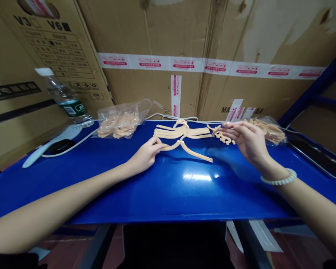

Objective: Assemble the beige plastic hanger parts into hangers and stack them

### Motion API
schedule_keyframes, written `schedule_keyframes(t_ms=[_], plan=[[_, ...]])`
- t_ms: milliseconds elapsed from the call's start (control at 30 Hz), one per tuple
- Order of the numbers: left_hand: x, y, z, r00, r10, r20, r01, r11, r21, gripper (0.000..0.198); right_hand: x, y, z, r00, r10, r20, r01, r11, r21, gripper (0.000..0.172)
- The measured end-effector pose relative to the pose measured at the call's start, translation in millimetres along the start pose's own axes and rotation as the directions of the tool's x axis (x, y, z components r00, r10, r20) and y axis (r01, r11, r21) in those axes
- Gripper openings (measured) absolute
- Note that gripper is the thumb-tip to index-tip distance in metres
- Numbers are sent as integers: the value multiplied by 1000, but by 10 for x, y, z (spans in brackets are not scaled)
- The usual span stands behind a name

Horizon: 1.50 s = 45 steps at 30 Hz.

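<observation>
A cream plastic hanger (192, 151) lies on the blue table (168, 186), and my left hand (147, 154) pinches its left arm end. Behind it sits a stack of like hangers (182, 131). My right hand (248, 141), with a bead bracelet on the wrist, is closed on a small cream plastic piece next to a little heap of such pieces (224, 137).
A clear bag of cream parts (120, 121) lies at the back left, another bag (270, 129) at the back right. A water bottle (65, 98), a white handled tool (50, 144) and a cable are at the left. Cardboard boxes (201, 52) wall the back. A dark tablet (316, 155) is at the right.
</observation>
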State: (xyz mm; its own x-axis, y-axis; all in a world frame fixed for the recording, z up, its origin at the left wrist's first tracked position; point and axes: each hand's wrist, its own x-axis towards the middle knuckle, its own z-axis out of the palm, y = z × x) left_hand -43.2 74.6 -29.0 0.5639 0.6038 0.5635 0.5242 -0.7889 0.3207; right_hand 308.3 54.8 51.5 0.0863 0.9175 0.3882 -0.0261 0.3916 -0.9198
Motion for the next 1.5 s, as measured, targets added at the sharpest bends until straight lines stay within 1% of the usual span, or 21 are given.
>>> schedule_keyframes(t_ms=[67,167,233,300,400,467,533,600,700,767,900,1000,1100,1300,1367,1500], plan=[[-3,32,-17,1000,-21,-16,21,1000,-12,38,-85,26,39,997,73,-1,-73,996,55,27],[-7,59,-33,998,-44,-47,44,999,-10,36,-140,143,37,989,149,-17,-148,988,50,35],[-10,60,-36,997,-53,-59,53,999,-2,35,-122,233,6,987,158,-10,-158,987,14,39],[-12,54,-35,995,-62,-73,62,998,5,35,-81,304,-33,990,139,-4,-139,990,-14,43],[-13,47,-37,994,-63,-91,65,998,24,33,-41,359,-76,994,105,-43,-105,994,20,48],[-13,50,-43,994,-53,-97,57,998,36,32,-42,371,-79,988,144,-57,-140,987,74,54],[-13,59,-49,994,-43,-103,48,998,43,31,-57,377,-59,974,226,-27,-222,968,120,59],[-15,69,-51,993,-36,-110,41,998,49,30,-77,386,-23,955,295,20,-294,944,147,57],[-19,79,-45,992,-40,-120,46,998,50,31,-102,404,28,942,329,70,-335,933,128,47],[-20,79,-39,992,-52,-119,57,998,40,32,-113,411,46,942,320,98,-327,942,78,42],[-19,70,-33,993,-58,-105,60,998,10,31,-114,388,44,947,280,157,-288,957,32,40],[-17,66,-32,993,-55,-102,55,999,-3,29,-96,357,20,932,306,194,-316,948,24,39],[-15,69,-31,993,-59,-103,58,998,-18,28,-76,339,-11,915,346,206,-354,935,0,39],[-8,71,-22,993,-68,-97,67,998,-18,25,-71,344,-43,910,336,244,-343,939,-16,36],[-7,70,-19,993,-64,-103,62,998,-20,25,-75,349,-48,886,369,280,-387,922,12,34],[-6,68,-16,993,-50,-102,49,999,-19,26,-81,346,-55,801,468,373,-511,859,21,33]])
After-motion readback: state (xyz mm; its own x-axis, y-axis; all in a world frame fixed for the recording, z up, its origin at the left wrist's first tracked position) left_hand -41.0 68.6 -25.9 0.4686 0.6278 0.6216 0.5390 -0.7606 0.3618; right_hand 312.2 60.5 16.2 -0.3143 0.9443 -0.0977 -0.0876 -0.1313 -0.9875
